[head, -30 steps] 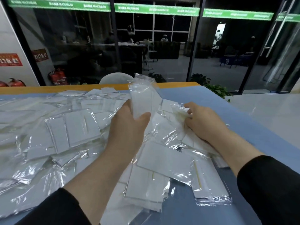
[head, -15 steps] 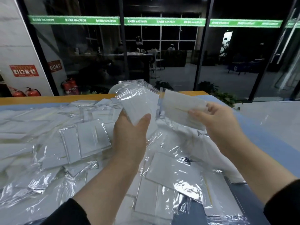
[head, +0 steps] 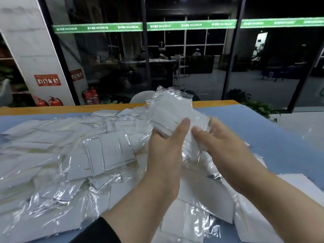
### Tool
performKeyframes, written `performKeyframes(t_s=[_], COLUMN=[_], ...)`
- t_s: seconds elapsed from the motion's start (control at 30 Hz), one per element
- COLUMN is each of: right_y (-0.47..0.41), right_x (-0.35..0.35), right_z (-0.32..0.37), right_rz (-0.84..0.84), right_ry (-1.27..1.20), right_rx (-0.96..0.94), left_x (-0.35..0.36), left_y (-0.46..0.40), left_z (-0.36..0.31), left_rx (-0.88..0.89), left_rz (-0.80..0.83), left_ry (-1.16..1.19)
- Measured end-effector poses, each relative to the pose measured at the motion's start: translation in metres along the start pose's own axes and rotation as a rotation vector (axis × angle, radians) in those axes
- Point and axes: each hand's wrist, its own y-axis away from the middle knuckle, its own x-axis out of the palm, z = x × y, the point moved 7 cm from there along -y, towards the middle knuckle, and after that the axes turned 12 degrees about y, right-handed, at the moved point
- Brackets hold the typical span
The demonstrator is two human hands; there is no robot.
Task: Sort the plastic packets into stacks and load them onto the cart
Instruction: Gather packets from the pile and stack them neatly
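Note:
Clear plastic packets with white cards inside lie in a loose heap (head: 108,153) across the blue table. My left hand (head: 164,151) holds a small stack of packets (head: 171,109) raised above the heap, thumb pressed on its near face. My right hand (head: 220,142) is against the right side of that same stack, fingers curled onto the packet it brought over. More packets (head: 201,213) lie under my forearms.
The blue table (head: 280,141) has a wooden far edge (head: 52,109) and a bare strip on the right. Behind it stand glass walls, red fire extinguishers (head: 91,96) and a white chair back (head: 142,96). No cart is in view.
My right hand lifted one packet off the heap and carried it left onto the stack in my left hand. The camera tilted up a little.

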Motion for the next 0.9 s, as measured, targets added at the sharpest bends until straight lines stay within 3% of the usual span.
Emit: performKeyframes(t_s=[0.17,0.3,0.37,0.47,0.63,0.8,0.9], right_y=[0.003,0.002,0.003,0.004,-0.001,-0.001,-0.001], right_x=[0.014,-0.001,-0.017,-0.028,-0.009,-0.007,-0.011], right_z=[-0.001,0.017,0.025,0.028,0.005,0.004,0.001], right_rz=[0.175,0.096,0.03,-0.007,0.155,0.173,0.173], right_ry=[-0.11,-0.144,-0.019,0.557,0.849,0.835,0.864], right_rx=[0.001,-0.114,-0.188,-0.278,-0.232,-0.238,-0.217], left_x=[0.005,0.006,-0.002,-0.017,-0.024,-0.023,-0.032], left_y=[0.005,0.007,0.01,0.012,-0.003,-0.008,-0.015], left_z=[0.0,-0.015,-0.034,-0.054,-0.034,-0.031,-0.026], left_rx=[-0.017,0.172,0.358,0.573,0.348,0.362,0.353], left_rz=[-0.013,-0.051,-0.135,-0.244,-0.22,-0.174,-0.222], left_ry=[0.012,-0.135,-0.165,-0.168,-0.387,-0.566,-0.531])
